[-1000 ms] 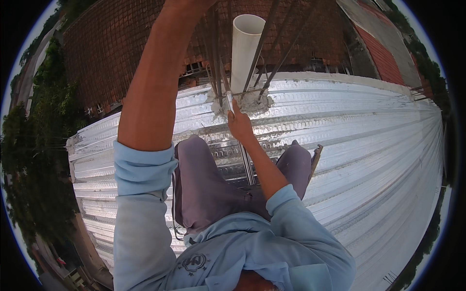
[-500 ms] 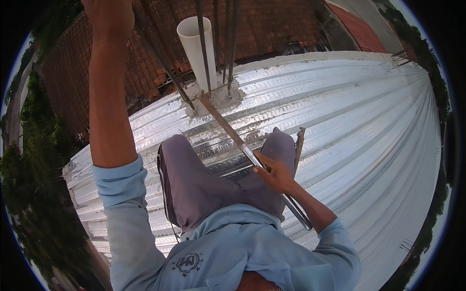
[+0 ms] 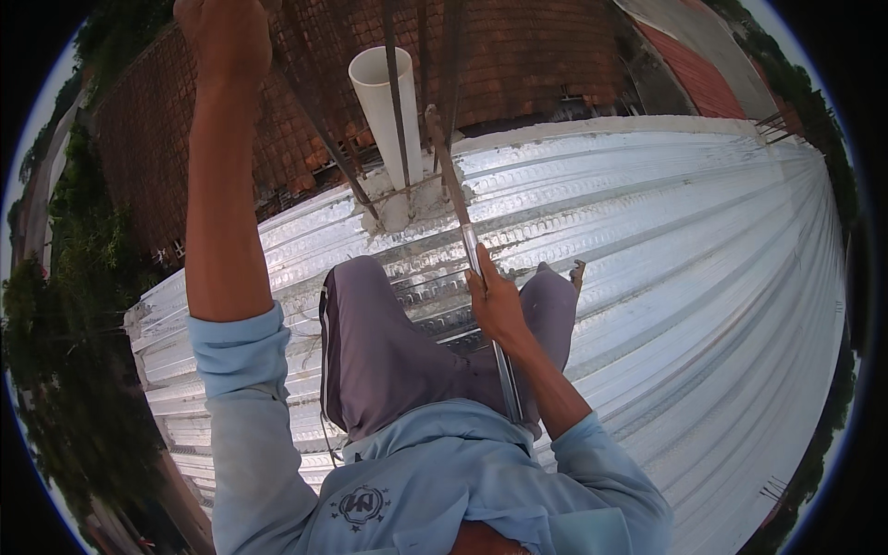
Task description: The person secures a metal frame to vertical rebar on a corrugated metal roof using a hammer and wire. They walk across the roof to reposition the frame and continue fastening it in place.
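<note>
My right hand (image 3: 495, 294) is wrapped round a long steel bar tool (image 3: 450, 180), which has a shiny tubular handle and a rusty shaft. The tool's far tip stands beside the upright rebars, right of the white pipe; whether they touch I cannot tell. My left arm reaches up and forward. At the top edge my left hand (image 3: 227, 42) is closed at the upper part of a slanting rebar (image 3: 324, 139), its fingertips partly cut off. Several dark rebars surround the white plastic pipe (image 3: 384, 111), which rises from a patch of rough concrete (image 3: 398, 211).
Ribbed, shiny metal decking (image 3: 666, 250) spreads beneath me, with a concrete edge (image 3: 592, 129) along its far side. Beyond lies a lower tiled roof (image 3: 518, 65). Trees (image 3: 74, 324) show past the left edge. A rusty hooked tool end (image 3: 578, 273) juts out by my right knee.
My right hand has swung the bar tool more upright; its tip has moved up and right, off the concrete by the pipe. My left hand stays at the rebar.
</note>
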`<state>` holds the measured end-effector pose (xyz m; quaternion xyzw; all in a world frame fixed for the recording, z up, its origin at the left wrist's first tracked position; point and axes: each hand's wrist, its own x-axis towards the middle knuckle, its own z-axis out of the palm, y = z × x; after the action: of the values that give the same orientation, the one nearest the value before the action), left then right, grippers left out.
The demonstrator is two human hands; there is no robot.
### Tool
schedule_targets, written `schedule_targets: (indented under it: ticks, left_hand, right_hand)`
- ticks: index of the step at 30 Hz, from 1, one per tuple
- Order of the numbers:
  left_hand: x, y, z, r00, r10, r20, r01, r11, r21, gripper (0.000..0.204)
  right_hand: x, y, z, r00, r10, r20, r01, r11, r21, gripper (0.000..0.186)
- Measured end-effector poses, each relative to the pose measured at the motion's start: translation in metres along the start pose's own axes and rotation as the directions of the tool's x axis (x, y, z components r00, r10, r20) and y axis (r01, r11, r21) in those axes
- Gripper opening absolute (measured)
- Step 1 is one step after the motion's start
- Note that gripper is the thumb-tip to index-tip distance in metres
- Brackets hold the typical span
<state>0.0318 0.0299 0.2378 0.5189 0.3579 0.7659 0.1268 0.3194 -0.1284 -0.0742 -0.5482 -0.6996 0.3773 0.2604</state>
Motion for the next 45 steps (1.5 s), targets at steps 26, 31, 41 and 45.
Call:
schedule_targets:
  ticks: [26,31,41,45]
  left_hand:
    - [0.011,-0.022,-0.031,0.858,0.443,0.260,-0.504,0.627,0.595,0.018]
    - [0.011,-0.013,-0.022,0.999,-0.029,0.026,0.030,0.999,-0.040,0.022]
    - [0.009,-0.012,-0.014,0.999,-0.046,-0.015,0.046,0.999,-0.010,0.020]
    - [0.012,-0.018,-0.031,0.998,-0.002,0.066,0.006,0.998,-0.065,0.020]
  right_hand:
    - [0.137,0.018,0.072,0.999,0.040,0.000,-0.039,0.992,-0.123,0.056]
    - [0.161,0.031,0.080,0.997,0.057,0.048,-0.048,0.986,-0.162,0.056]
    - [0.160,0.047,0.088,0.996,0.082,0.022,-0.076,0.978,-0.196,0.057]
    - [0.162,0.026,0.074,0.999,0.027,0.038,-0.020,0.983,-0.184,0.055]
